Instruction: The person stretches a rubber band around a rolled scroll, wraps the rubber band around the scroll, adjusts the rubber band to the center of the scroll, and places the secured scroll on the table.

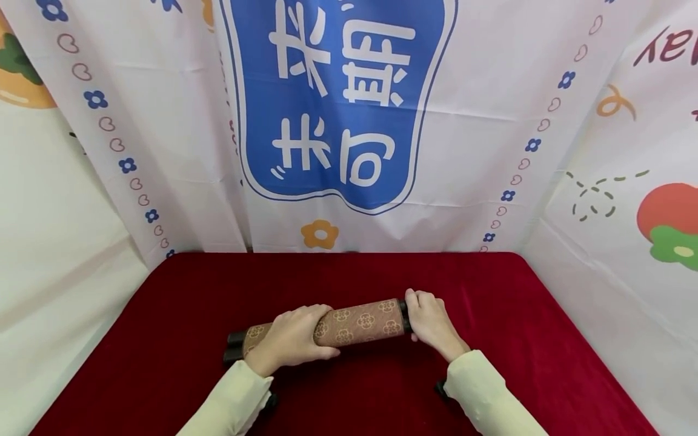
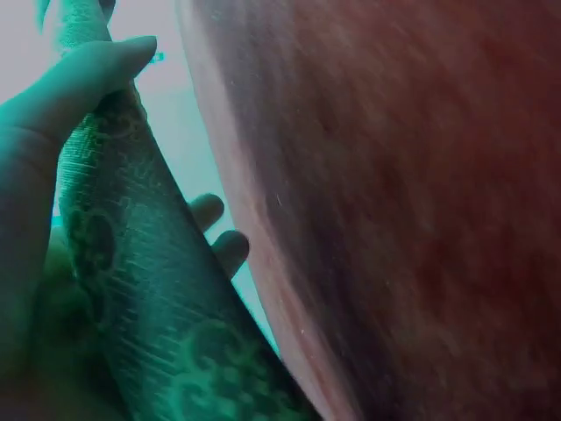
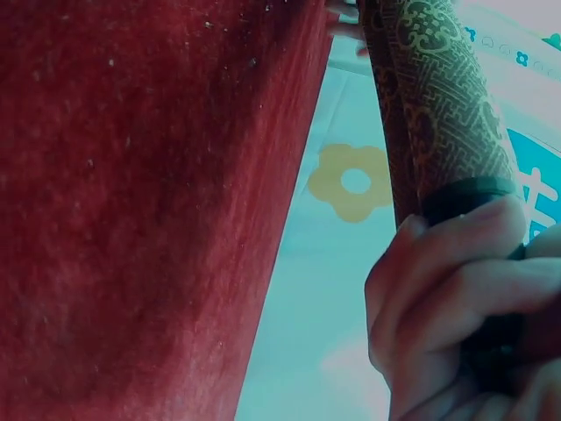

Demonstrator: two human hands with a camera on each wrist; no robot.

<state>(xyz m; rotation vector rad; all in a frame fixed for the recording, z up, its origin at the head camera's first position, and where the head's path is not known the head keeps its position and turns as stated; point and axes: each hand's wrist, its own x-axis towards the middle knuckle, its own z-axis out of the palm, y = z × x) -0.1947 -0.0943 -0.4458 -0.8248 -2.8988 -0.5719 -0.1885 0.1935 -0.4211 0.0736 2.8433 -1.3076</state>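
Note:
A rolled scroll [image 1: 360, 324] in brown brocade with gold flowers lies slantwise across the front half of the table, its right end farther back. Dark roller ends [image 1: 234, 346] stick out in a pair on the left. My left hand [image 1: 291, 338] wraps over the left half of the roll, thumb on the near side; the left wrist view shows fingertips [image 2: 231, 253] coming round the far side of the brocade [image 2: 149, 254]. At the other end, my right hand [image 1: 433, 321] grips the dark roller ends, fingers curled round them in the right wrist view, mostly covering them.
Red velvet cloth [image 1: 349, 272] covers the table. A white printed curtain [image 1: 463, 151] with a blue panel [image 1: 332, 109] hangs along the table's back edge, and more white cloth [image 1: 589, 290] closes in the right side and the left side.

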